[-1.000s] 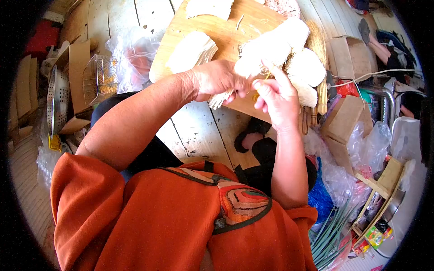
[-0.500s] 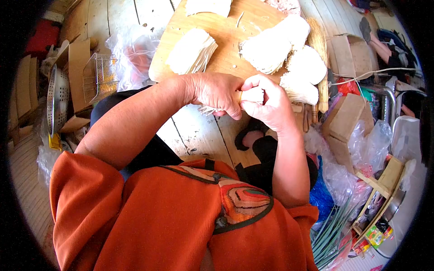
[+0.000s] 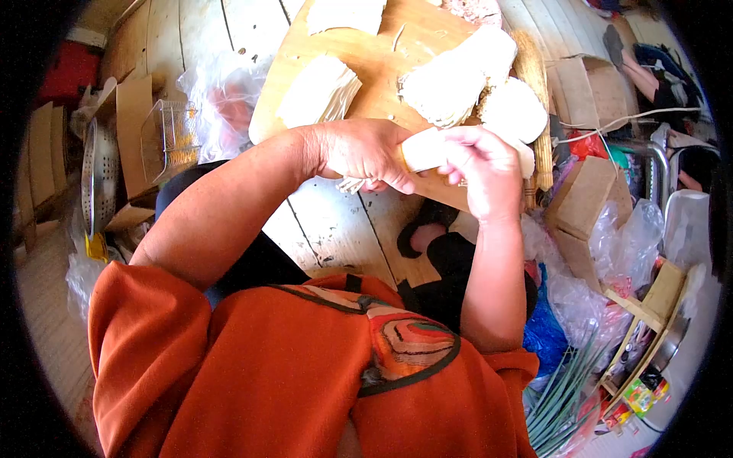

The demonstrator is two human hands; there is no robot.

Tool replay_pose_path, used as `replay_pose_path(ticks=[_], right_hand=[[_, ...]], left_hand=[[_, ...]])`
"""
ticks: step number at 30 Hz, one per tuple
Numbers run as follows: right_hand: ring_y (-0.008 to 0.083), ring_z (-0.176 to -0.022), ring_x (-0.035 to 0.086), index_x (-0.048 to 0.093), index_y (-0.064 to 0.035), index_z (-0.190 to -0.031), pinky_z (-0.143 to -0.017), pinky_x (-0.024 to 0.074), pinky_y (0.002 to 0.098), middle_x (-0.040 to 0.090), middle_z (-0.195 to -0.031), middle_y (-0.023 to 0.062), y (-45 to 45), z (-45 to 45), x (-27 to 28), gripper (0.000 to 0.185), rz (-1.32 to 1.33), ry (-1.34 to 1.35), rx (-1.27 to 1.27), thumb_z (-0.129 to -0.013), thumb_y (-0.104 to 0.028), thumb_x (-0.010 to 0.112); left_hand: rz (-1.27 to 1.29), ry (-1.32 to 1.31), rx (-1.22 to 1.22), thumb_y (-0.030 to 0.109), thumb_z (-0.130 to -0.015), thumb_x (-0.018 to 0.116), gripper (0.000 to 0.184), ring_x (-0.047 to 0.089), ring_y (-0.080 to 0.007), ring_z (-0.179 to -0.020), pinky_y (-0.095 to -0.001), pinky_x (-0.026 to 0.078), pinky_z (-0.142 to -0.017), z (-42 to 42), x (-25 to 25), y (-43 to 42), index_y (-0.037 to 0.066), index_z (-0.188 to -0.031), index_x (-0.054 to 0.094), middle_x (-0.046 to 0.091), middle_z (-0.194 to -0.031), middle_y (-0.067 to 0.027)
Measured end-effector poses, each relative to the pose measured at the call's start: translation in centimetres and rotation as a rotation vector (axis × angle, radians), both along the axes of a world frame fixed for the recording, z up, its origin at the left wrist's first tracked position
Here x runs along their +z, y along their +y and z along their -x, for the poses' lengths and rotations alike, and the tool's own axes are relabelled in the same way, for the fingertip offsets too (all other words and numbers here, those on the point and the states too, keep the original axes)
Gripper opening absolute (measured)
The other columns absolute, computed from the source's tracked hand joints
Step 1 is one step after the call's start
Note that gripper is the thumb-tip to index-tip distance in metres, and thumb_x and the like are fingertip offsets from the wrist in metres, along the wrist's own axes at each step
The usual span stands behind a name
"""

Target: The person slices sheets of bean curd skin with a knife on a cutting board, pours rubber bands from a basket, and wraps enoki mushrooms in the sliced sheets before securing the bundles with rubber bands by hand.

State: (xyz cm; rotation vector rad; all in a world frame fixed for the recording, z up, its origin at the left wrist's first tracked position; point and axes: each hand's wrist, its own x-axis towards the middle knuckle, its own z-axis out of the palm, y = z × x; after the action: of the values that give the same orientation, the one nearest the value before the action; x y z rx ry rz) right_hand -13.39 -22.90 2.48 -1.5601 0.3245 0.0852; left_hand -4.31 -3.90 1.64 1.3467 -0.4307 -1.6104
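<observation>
My left hand [image 3: 366, 156] is wrapped round a white roll [image 3: 424, 150], its thumb along the near side. Thin pale strands [image 3: 351, 185], like enoki mushroom stems, stick out below that hand. A narrow yellowish band shows on the roll beside my left thumb. My right hand [image 3: 485, 164] has its curled fingers at the roll's right end, index finger over the top. Behind my hands, a stack of pale layered sheets [image 3: 321, 90] lies on a wooden board [image 3: 382, 65]. Clumps of white strands [image 3: 447, 88], resembling enoki mushrooms, lie on its right side.
A straw brush [image 3: 534, 72] stands along the board's right edge. To the left are a wire basket [image 3: 179, 137], a clear plastic bag [image 3: 225, 99] and a metal colander [image 3: 99, 175]. Cardboard [image 3: 588, 198] and green onions [image 3: 569, 401] lie at right. Another person's leg [image 3: 641, 80] shows at upper right.
My right hand has shifted slightly right and its grasp on the roll's end has loosened. More of the white roll shows between my hands.
</observation>
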Motion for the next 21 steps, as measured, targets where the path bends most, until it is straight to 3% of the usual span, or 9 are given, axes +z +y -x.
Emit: replay_pose_path(ticks=[1,4,7,9,10,11,13,16,21], right_hand=[[0.0093,-0.063,0.06,0.068,0.0003,-0.094,-0.052,0.0469,0.0204,0.068,-0.081,0.0063,-0.7,-0.2,-0.2,0.01,-0.066,-0.012,-0.13,-0.084,-0.002,0.066],[0.0104,-0.063,0.059,0.066,0.0022,-0.098,-0.054,0.0474,0.0216,0.066,-0.083,0.0066,-2.2,-0.6,0.1,0.013,-0.103,0.054,-0.187,-0.085,-0.001,0.064],[0.0135,-0.074,0.063,0.065,-0.0004,-0.108,-0.064,0.0518,0.0252,0.067,-0.094,0.0082,-0.7,-0.2,0.3,0.024,0.222,0.203,0.12,-0.084,-0.001,0.061],[0.0152,-0.082,0.064,0.058,-0.0002,-0.122,-0.076,0.0525,0.0287,0.065,-0.108,0.0119,0.6,0.8,-1.7,0.045,0.5,0.154,0.333,-0.079,-0.008,0.064],[0.0167,-0.085,0.065,0.057,-0.0012,-0.125,-0.079,0.052,0.0297,0.065,-0.109,0.0137,1.6,0.9,-0.7,0.048,0.513,0.268,0.476,-0.079,-0.011,0.064],[0.0234,-0.084,0.066,0.057,-0.0027,-0.123,-0.082,0.0518,0.034,0.063,-0.112,0.0173,2.3,1.6,-1.1,0.047,0.712,0.109,0.548,-0.079,-0.015,0.065],[0.0307,-0.087,0.065,0.059,-0.0031,-0.12,-0.083,0.0512,0.0406,0.061,-0.112,0.0189,3.3,1.7,-0.2,0.044,0.797,0.103,0.784,-0.079,-0.019,0.066],[0.0342,-0.091,0.062,0.059,-0.0033,-0.116,-0.082,0.0505,0.0437,0.06,-0.108,0.0193,4.3,2.9,-0.7,0.041,0.832,0.095,0.854,-0.079,-0.021,0.066],[0.0364,-0.093,0.061,0.06,-0.0036,-0.113,-0.079,0.0502,0.0444,0.06,-0.101,0.0193,4.8,3.4,-0.9,0.039,0.895,0.134,0.886,-0.078,-0.019,0.066]], left_hand=[[0.013,-0.031,0.031,0.008,-0.077,0.075,0.048,0.047,-0.0059,-0.054,-0.0206,0.039,-0.048,-0.1,-0.3,0.2,0.004,-0.12,0.052,0.056,-0.074,0.0008],[0.013,-0.13,0.096,0.009,-0.078,0.075,0.048,0.047,-0.0058,-0.055,-0.0209,0.039,-0.048,-0.4,0.1,0.6,0.003,-0.12,0.053,0.056,-0.074,0.0014],[-0.046,-0.292,0.124,0.013,-0.078,0.073,0.051,0.052,-0.0078,-0.064,-0.022,0.044,-0.056,-1.3,1.3,1.0,0.004,-0.123,0.051,0.058,-0.081,-0.0005],[0.094,-0.405,0.434,0.024,-0.085,0.063,0.04,0.056,-0.0122,-0.071,-0.0248,0.047,-0.06,-2.1,0.8,1.4,0.001,-0.117,0.053,0.061,-0.085,-0.006],[-0.031,-0.418,0.363,0.031,-0.089,0.052,0.043,0.058,-0.0144,-0.084,-0.0272,0.049,-0.071,-3.8,1.1,2.1,0.001,-0.12,0.052,0.061,-0.092,-0.0087],[-0.028,-0.38,0.479,0.032,-0.09,0.047,0.044,0.059,-0.0169,-0.088,-0.0287,0.049,-0.078,-4.5,1.2,2.7,0.0,-0.119,0.052,0.062,-0.094,-0.0093],[-0.091,-0.576,0.531,0.027,-0.09,0.049,0.04,0.061,-0.019,-0.088,-0.0305,0.05,-0.081,-6.5,2.1,3.5,0.001,-0.12,0.052,0.064,-0.099,-0.0114],[-0.396,-1.214,0.251,0.015,-0.084,0.06,0.037,0.066,-0.0246,-0.091,-0.0352,0.051,-0.086,-10.1,2.6,2.9,0.004,-0.118,0.055,0.067,-0.103,-0.0173],[-0.509,-1.5,0.301,0.01,-0.079,0.059,0.034,0.064,-0.031,-0.098,-0.0392,0.048,-0.088,-15.5,-2.2,1.5,0.009,-0.113,0.057,0.067,-0.105,-0.0137]])
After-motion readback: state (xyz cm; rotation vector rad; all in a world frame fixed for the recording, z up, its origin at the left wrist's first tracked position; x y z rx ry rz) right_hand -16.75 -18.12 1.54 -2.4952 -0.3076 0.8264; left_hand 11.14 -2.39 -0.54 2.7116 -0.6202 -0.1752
